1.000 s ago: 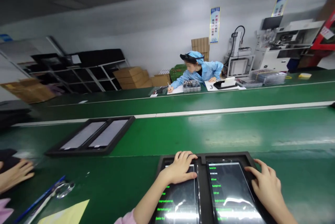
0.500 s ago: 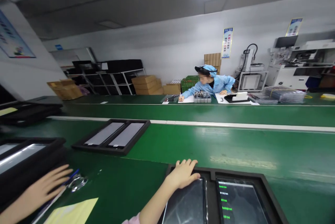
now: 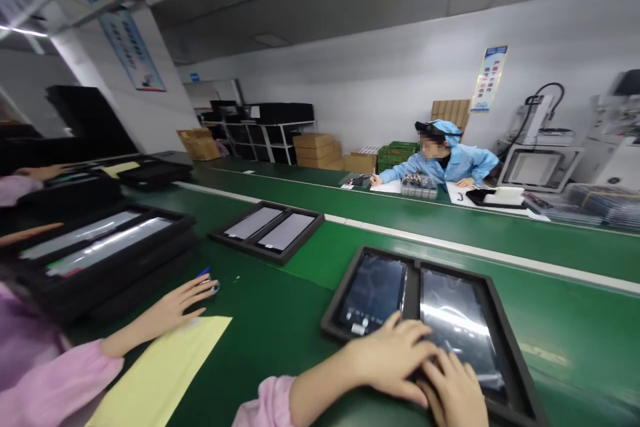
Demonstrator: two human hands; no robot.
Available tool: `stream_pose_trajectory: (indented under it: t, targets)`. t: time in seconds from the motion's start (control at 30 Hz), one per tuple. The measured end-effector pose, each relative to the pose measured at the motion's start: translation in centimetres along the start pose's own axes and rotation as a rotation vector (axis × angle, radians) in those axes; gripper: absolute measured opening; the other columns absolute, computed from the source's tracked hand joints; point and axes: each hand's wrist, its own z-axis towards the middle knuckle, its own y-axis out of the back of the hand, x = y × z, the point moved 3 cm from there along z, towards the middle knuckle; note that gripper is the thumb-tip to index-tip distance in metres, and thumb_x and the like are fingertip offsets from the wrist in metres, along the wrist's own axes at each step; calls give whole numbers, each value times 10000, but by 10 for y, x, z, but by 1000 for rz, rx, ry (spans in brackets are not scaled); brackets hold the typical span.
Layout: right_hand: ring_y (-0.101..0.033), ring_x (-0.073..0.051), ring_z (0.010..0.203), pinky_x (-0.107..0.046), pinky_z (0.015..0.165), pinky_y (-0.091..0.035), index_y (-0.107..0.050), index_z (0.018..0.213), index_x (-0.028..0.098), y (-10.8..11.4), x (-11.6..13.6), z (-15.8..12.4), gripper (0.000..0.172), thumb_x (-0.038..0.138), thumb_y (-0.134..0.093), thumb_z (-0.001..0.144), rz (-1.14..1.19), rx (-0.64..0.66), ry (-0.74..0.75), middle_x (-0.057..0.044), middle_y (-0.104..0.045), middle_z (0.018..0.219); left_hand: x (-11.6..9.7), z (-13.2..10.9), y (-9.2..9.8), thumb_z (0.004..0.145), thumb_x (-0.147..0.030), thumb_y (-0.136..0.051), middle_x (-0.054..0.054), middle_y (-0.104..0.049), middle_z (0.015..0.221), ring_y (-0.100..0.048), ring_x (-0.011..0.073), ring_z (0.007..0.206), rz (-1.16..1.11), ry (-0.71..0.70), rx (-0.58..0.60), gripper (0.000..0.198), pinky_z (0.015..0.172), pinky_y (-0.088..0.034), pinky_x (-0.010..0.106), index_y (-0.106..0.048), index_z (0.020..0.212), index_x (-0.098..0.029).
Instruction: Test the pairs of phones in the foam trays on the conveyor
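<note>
A black foam tray [image 3: 329,318] with two compartments lies in front of me. Its left tablet [image 3: 377,284] has a dark screen with small marks along the lower edge. Glare crosses the glossy dark screen of the right tablet [image 3: 457,317]. My left hand [image 3: 390,357] reaches over the tray's near edge, fingers spread, between the lower ends of both tablets. Over the near end of the right tablet is my right hand [image 3: 455,390], with fingers extended and overlapping those of my left. Nothing visible is held in either hand, though some fingertips are hidden.
A co-worker's hand [image 3: 183,304] rests by a yellow sheet [image 3: 170,374] at left. Stacked black trays [image 3: 165,247] stand beyond it. Another two-tablet tray [image 3: 280,250] lies further back. Across the green bench [image 3: 380,214], a person in blue [image 3: 445,157] leans over papers.
The view has turned left. My left hand has moved from the left tablet's far edge to the tray's near side. My right hand has come into view. The green screen text no longer shows.
</note>
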Motion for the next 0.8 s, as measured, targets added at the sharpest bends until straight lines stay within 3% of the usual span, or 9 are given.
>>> stream_pose_trajectory:
  t: [0.07, 0.13, 0.2, 0.3, 0.4, 0.53, 0.63, 0.73, 0.8]
  targets:
    - [-543, -324, 965, -382, 743, -423, -705, 1069, 238, -14, -16, 28, 256, 172, -616, 838, -13, -96, -91, -119, -588, 1105, -3, 19, -29, 946, -554, -554, 200, -125, 1615, -94, 358, 1510, 49, -53, -79, 729, 1181, -72, 690, -243, 1540, -270]
    - [-533, -329, 961, -407, 769, -402, -695, 1095, 218, -27, -32, 46, 262, 165, -564, 875, -3, -160, -188, -133, -585, 1066, 14, 39, -54, 951, -540, -552, 158, 20, 1634, 14, 364, 1513, 98, -45, -138, 700, 1160, -16, 722, -222, 1538, -350]
    - [-549, -284, 882, -372, 758, -399, -693, 1041, 179, -40, -45, 53, 248, 125, -494, 902, 58, -165, -193, -118, -595, 958, 42, 58, -73, 928, -543, -587, 162, -14, 1634, -18, 364, 1514, 97, 7, -156, 774, 1175, -50, 700, -169, 1549, -345]
    - [-570, -228, 779, -307, 704, -399, -671, 876, 132, -54, -55, 56, 245, 52, -440, 876, 158, -116, -153, -88, -601, 810, 78, 80, -87, 866, -504, -639, 223, -118, 1611, -151, 348, 1500, 41, 48, -97, 989, 1211, -150, 597, -7, 1565, -203]
    - [-585, -225, 768, -305, 683, -386, -673, 893, 118, -58, -55, 58, 241, 31, -449, 867, 144, -73, -213, -79, -614, 794, 87, 90, -88, 827, -413, -608, 236, -134, 1604, -153, 362, 1495, -3, 57, -70, 1005, 1208, -134, 602, 38, 1551, -149]
    - [-583, -238, 770, -310, 659, -366, -661, 897, 101, -55, -53, 61, 199, 33, -474, 883, 105, -3, -338, -88, -606, 782, 68, 90, -73, 764, -301, -591, 222, -204, 1584, -200, 337, 1483, -89, 22, -63, 979, 1209, -185, 568, -24, 1545, -138]
    - [-575, -251, 820, -304, 651, -354, -642, 917, 100, -47, -54, 57, 228, -7, -452, 847, 98, 41, -411, -108, -606, 829, 57, 86, -46, 730, -184, -553, 98, -330, 1555, -327, 251, 1431, -104, 37, -96, 830, 1192, -308, 414, -261, 1506, -227]
    - [-557, -237, 834, -291, 665, -367, -600, 885, 140, -37, -52, 45, 200, 9, -455, 841, 136, 60, -389, -81, -589, 856, 75, 68, -5, 800, -122, -433, -21, -492, 1442, -448, 221, 1327, -60, 225, -208, 567, 1139, -376, 338, -521, 1334, -292]
    - [-548, -218, 784, -276, 659, -382, -551, 834, 161, -31, -50, 36, 158, 41, -450, 844, 220, 32, -342, -54, -558, 804, 103, 42, 25, 871, -136, -367, -4, -486, 1441, -399, 291, 1355, 6, 467, -348, 482, 1164, -337, 434, -557, 1293, -268]
